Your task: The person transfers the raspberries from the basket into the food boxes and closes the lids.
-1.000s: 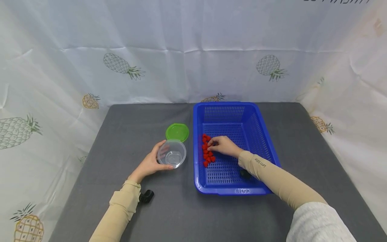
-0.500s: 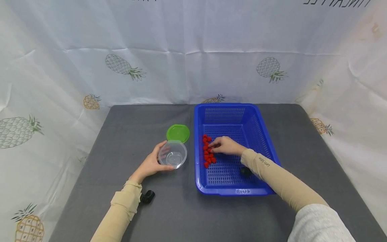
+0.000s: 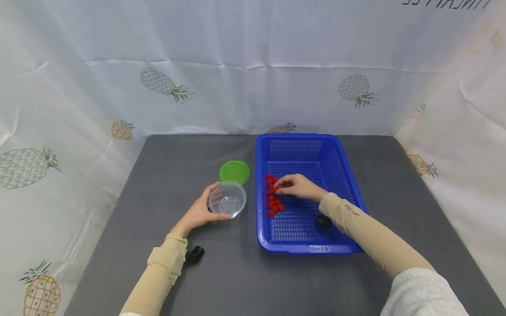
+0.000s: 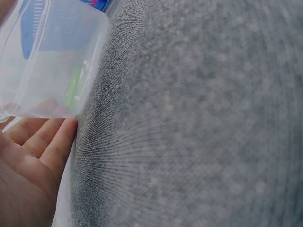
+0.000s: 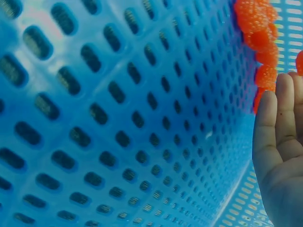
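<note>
My left hand (image 3: 199, 213) holds a clear round plastic tub (image 3: 229, 198) on the left of the table, thumb on the near side and fingers on the far side. Nothing lies inside the tub. In the left wrist view the fingers (image 4: 59, 142) rest against its wall, low by the cloth. My right hand (image 3: 299, 186) reaches into a blue plastic basket (image 3: 262, 232), its fingertips pinching a red raspberry (image 5: 299, 63) beside the others. Several raspberries (image 3: 272, 205) lie along the basket's left wall.
A green round lid (image 3: 235, 172) lies just behind the tub, left of the basket. Black wrist cameras show below each hand, the left one (image 3: 195, 254) over the grey table (image 3: 237, 281). A pineapple-print curtain (image 3: 253, 96) closes off the back and sides.
My right hand has lifted slightly with a raspberry at its fingertips, and a gap shows in the row of berries. My left hand keeps its hold on the tub.
</note>
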`<state>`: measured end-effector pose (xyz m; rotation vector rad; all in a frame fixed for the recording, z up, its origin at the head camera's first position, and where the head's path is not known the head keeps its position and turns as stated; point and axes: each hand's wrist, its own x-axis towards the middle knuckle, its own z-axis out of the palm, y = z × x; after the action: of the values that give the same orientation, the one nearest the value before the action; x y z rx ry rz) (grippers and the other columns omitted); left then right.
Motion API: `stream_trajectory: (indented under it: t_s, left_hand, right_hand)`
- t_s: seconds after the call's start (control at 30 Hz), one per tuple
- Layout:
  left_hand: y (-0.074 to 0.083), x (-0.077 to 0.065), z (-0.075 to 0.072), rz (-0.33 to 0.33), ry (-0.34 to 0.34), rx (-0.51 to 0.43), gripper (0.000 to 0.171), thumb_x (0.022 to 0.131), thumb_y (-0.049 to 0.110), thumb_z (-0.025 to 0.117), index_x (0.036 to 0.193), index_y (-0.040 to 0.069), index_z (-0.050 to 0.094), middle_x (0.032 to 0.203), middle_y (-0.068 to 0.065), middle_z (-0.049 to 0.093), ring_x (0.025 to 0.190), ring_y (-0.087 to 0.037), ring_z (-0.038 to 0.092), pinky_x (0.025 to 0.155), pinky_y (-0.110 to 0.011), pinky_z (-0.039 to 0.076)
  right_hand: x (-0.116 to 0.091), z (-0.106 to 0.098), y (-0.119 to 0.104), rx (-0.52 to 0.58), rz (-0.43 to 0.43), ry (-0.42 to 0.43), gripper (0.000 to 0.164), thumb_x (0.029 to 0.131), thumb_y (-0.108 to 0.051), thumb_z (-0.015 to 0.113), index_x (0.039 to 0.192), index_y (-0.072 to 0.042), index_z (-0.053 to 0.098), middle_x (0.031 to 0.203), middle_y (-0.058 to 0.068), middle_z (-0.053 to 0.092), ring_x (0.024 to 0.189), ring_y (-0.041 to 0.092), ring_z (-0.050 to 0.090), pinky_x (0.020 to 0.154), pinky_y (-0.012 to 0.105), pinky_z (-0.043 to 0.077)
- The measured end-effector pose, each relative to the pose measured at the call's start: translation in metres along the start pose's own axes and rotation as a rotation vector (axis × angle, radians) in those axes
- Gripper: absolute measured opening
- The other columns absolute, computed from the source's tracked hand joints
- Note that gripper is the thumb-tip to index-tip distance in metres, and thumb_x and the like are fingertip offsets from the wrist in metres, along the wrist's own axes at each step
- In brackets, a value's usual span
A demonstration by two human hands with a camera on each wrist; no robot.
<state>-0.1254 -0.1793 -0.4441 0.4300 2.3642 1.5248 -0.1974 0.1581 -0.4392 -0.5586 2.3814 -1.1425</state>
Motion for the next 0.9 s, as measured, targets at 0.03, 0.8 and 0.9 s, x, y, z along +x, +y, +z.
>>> stream_trajectory:
  t_s: [0.03,0.8,0.9]
  left_hand:
    - [0.000,0.001,0.000,0.004,-0.001,0.003,0.101,0.071,0.014,0.081,0.148,0.008,0.015,0.145,-0.024,0.037,0.131,-0.042,0.039,0.107,-0.053,0.034]
    - [-0.030,0.009,0.002,0.005,0.030,0.032,0.107,0.066,0.027,0.085,0.148,0.017,0.017,0.144,-0.015,0.042,0.130,-0.037,0.043,0.106,-0.051,0.037]
    - [-0.030,0.009,0.002,0.008,0.032,0.027,0.106,0.067,0.026,0.084,0.148,0.017,0.017,0.144,-0.016,0.042,0.130,-0.037,0.044,0.106,-0.050,0.037]
  right_hand:
    - [-0.001,-0.001,-0.001,0.026,0.002,0.008,0.028,0.085,-0.024,0.068,0.108,-0.008,0.067,0.103,0.008,0.070,0.089,0.011,0.062,0.080,0.027,0.051]
    - [-0.016,-0.010,-0.028,0.156,-0.026,0.143,0.036,0.083,-0.037,0.069,0.109,-0.012,0.064,0.100,0.004,0.063,0.091,0.024,0.058,0.081,0.044,0.050]
    - [-0.015,-0.011,-0.032,0.184,-0.050,0.156,0.035,0.083,-0.035,0.069,0.109,-0.012,0.064,0.099,0.004,0.062,0.090,0.024,0.058,0.083,0.051,0.048]
